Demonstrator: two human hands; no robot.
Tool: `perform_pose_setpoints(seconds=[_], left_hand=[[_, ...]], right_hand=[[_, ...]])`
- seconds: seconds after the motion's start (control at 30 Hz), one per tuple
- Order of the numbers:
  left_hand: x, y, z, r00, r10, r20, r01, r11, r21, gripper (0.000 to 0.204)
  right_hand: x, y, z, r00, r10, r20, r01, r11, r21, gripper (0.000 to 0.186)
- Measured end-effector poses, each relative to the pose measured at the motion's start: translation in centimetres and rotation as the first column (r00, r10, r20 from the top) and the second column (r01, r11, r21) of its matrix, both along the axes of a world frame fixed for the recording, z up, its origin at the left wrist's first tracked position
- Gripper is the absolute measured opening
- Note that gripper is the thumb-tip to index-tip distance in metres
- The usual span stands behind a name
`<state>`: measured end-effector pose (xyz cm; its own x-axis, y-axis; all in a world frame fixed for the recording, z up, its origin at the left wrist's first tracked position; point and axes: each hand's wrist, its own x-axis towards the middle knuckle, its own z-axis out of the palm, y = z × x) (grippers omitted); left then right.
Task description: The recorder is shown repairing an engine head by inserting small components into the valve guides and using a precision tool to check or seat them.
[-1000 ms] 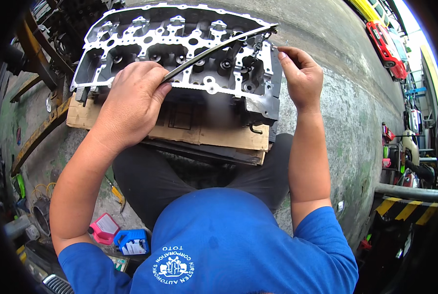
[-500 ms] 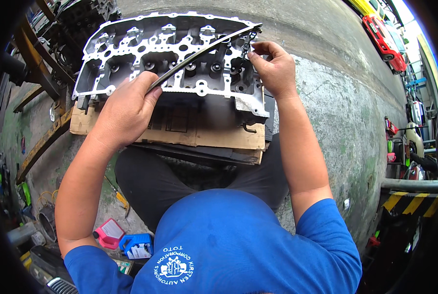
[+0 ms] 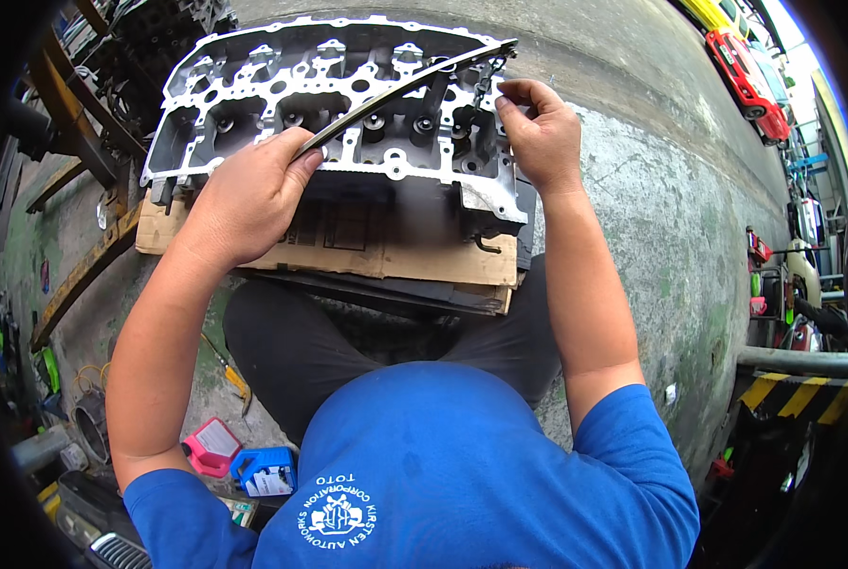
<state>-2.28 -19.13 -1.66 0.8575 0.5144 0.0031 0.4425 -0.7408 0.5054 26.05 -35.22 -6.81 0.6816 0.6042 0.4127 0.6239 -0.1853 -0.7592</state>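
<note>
My left hand [image 3: 253,199] is wrapped round the near end of a long, thin metal bar [image 3: 386,98]. The bar slants up to the right across a bare aluminium cylinder head [image 3: 396,163]. From the bar's far end hangs a short dark chain [image 3: 482,87], over the head's right end. Beside that chain is my right hand [image 3: 545,137], thumb and forefinger curled close together. Whether anything small is pinched there is hidden. Valve spring recesses and bolt holes show in the head, which lies open side up.
Flattened cardboard [image 3: 386,262] lies under the cylinder head, in front of my crossed legs. A rusty metal frame [image 3: 87,275] stands at the left. On the floor near my left elbow are a pink bottle [image 3: 212,446], a blue bottle [image 3: 264,470] and a yellow-handled tool [image 3: 237,382].
Both hands and the bar have shifted slightly to the right. My right fingertips are now a little farther from the chain. The left hand keeps its grip on the bar.
</note>
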Motion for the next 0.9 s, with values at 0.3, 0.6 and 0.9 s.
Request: perform_pose_setpoints(seconds=[0.3,0.6,0.9], left_hand=[[0.0,0.1,-0.1,0.999,-0.009,0.045,0.008,1.0,0.03,0.027],[0.1,-0.3,2.0,0.999,0.045,0.028,-0.048,0.994,0.099,0.027],[-1.7,-0.2,6.5,1.0,0.014,0.019,-0.019,0.957,0.289,0.028]], right_hand=[[-0.2,0.5,0.5,0.997,0.05,0.065,-0.048,0.998,-0.028,0.021],[1.1,0.9,-0.2,0.998,0.026,-0.064,-0.031,0.997,-0.073,0.028],[1.5,1.1,-0.4,0.989,0.083,-0.119,-0.088,0.995,-0.039,0.026]])
